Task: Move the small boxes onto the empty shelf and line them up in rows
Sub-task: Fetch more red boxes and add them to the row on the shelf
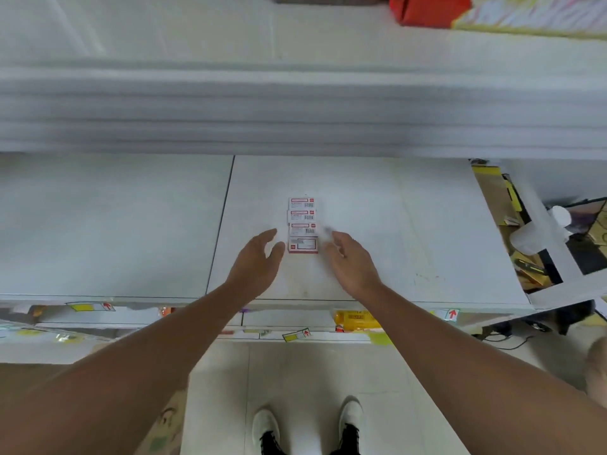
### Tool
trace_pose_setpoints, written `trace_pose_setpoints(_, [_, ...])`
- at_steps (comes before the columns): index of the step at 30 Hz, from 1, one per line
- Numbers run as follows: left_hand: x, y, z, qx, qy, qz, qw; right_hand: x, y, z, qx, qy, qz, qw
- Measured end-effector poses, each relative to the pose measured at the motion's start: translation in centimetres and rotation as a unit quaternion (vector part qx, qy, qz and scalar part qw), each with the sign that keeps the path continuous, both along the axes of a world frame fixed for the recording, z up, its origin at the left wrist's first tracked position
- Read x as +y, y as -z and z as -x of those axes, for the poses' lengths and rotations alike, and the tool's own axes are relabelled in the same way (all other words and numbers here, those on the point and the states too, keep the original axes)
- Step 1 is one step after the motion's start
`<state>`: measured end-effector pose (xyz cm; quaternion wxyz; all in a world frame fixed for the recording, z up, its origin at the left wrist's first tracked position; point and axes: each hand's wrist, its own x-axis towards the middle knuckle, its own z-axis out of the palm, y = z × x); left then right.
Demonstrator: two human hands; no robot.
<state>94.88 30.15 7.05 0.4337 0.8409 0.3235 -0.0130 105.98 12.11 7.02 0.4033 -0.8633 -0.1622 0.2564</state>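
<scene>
Several small white boxes with red trim lie in one straight column on the white shelf, running away from me. The nearest box sits between my two hands. My left hand hovers just left of it with fingers relaxed and spread, holding nothing. Just right of that box, my right hand is also relaxed and empty. Neither hand touches a box. The farthest box lies at the column's far end.
A seam splits the shelf into left and right panels. A blurred upper shelf edge overhangs the back. Lower shelves hold a yellow pack and price tags. Cluttered cardboard and a white bottle sit to the right. My shoes stand on the tiled floor.
</scene>
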Motion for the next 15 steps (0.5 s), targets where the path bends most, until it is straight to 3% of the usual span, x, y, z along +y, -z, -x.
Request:
trace_pose_setpoints(4, [0.0,-3.0,2.8,0.082,0.096,-0.153,0.980,-2.5,-2.1,-0.5,-0.107,-0.117,0.134,0.978])
trace_pose_setpoints(8, [-1.3,-5.5,5.0,0.157,0.162,-0.294,0.929,-3.8,-4.2,-0.4,-0.187,-0.221,0.238,0.927])
trace_pose_setpoints(11, [-2.5,-6.5,6.7,0.195,0.168,-0.343,0.903,-4.1,-5.0,0.5,-0.230,-0.263,0.253,0.902])
trace_pose_setpoints(15, [-4.5,-8.2,9.3,0.214,0.135,-0.343,0.905,-4.5,-6.0,2.7,-0.270,-0.297,0.237,0.885])
